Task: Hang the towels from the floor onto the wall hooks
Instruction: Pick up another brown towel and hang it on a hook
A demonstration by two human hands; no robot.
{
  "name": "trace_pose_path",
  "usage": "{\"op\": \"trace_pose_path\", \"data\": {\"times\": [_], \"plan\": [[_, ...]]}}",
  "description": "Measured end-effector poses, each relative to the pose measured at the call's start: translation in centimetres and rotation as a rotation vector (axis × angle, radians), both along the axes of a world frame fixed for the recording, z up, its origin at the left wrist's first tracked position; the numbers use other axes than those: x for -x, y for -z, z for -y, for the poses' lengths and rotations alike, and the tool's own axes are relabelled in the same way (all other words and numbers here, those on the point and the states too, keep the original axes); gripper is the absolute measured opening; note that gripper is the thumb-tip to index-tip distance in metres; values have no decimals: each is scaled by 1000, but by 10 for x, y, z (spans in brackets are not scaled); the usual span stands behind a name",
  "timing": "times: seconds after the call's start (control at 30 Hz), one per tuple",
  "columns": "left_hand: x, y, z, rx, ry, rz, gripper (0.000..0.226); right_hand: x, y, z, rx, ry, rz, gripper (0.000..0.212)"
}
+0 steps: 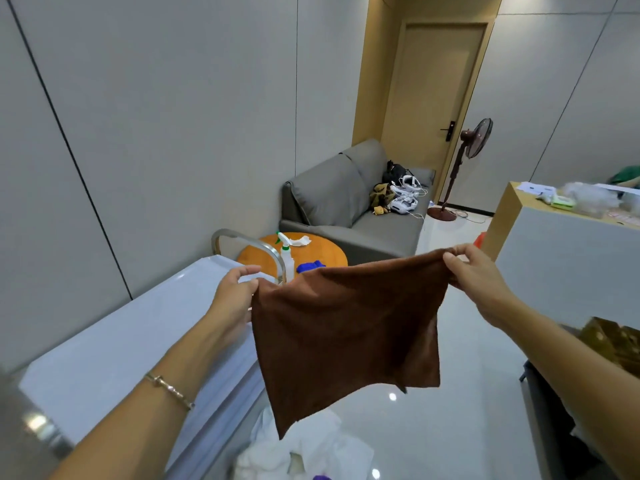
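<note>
Brown towel [346,323] held spread in mid-air above the floor [450,427]; left hand [235,292] and right hand [478,275] each pinch an upper corner. White towels [304,448] lie heaped on the floor below.

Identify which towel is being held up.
The brown towel, spread between the left hand and right hand pinching its top corners; the white towels lie crumpled on the floor below.

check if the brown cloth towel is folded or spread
Spread out: the left hand and right hand pinch the top corners of the brown cloth towel, which hangs open.
</note>
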State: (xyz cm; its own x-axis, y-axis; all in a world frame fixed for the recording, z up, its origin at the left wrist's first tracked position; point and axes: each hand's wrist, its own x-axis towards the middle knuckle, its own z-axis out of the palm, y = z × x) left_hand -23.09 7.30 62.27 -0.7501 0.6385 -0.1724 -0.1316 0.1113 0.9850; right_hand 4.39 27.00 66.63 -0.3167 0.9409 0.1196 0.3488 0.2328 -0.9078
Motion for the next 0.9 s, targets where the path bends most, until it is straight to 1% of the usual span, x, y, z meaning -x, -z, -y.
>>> {"op": "trace_pose_path", "data": {"times": [0.1,0.17,0.27,0.37,0.5,0.6,0.67,0.7,0.77,0.83,0.9], "plan": [[12,-8,13,89,10,-76,30,10,6,2,43,-1,57,14],[21,-9,23,127,2,-84,32,19,9,4,26,1,102,16],[31,-9,42,108,6,-41,33,31,11,6,-6,-18,149,16],[37,-10,60,59,-5,-5,32,41,14,9,5,-103,183,17],[43,-14,78,35,-50,-34,27,51,16,11,-1,-188,193,19],[47,-18,91,74,-82,-83,29,56,15,9,58,-265,194,34],[46,-21,99,102,-104,-89,32,60,14,8,123,-313,209,46],[45,-23,102,115,-114,-91,32,62,14,6,147,-331,206,48],[41,-26,106,116,-135,-95,35,67,13,2,174,-358,174,45],[37,-29,106,88,-176,-89,38,72,12,-5,184,-387,133,36],[31,-32,105,47,-235,-79,31,77,12,-13,161,-425,108,25]]}}
